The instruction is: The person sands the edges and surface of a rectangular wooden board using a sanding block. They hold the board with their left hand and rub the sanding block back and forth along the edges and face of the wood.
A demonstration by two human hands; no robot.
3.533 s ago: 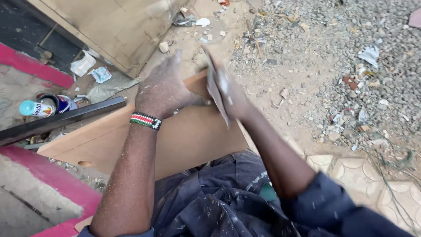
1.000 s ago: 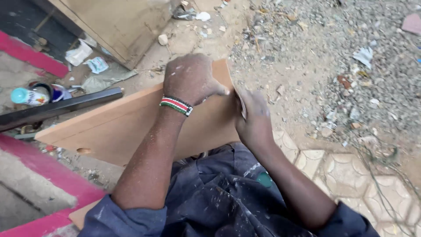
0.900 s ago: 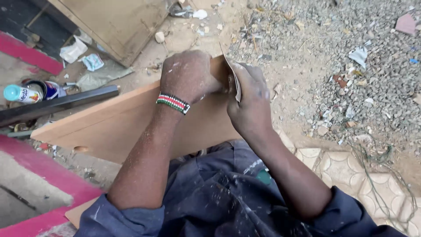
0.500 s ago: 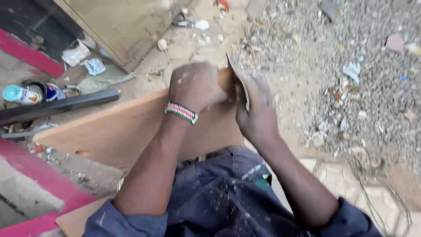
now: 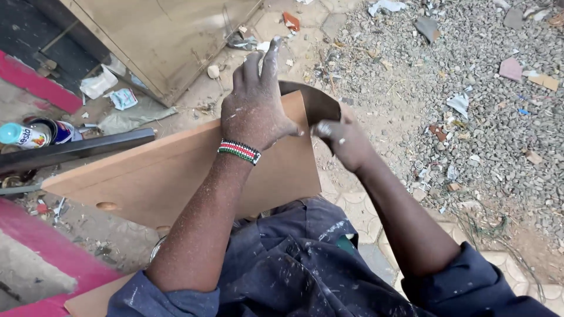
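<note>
Board (image 5: 176,176) long axis left-right, far end held; left hand (image 5: 255,111) pressed flat, right hand (image 5: 341,138) grip pinching scraper blade (image 5: 311,100).

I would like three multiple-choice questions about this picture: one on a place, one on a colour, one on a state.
1. Where does the left hand rest?
A. on the wooden board
B. on the gravel
C. on the knee

2. Which colours has the beaded wristband?
A. blue, yellow
B. red, white, green, black
C. all orange

3. How is the thin sheet in the right hand?
A. rolled up
B. lying flat
C. bent in a curve

A: palm lies on the board.
B: stripes show these colours.
C: it arches beyond the board's edge.
</note>
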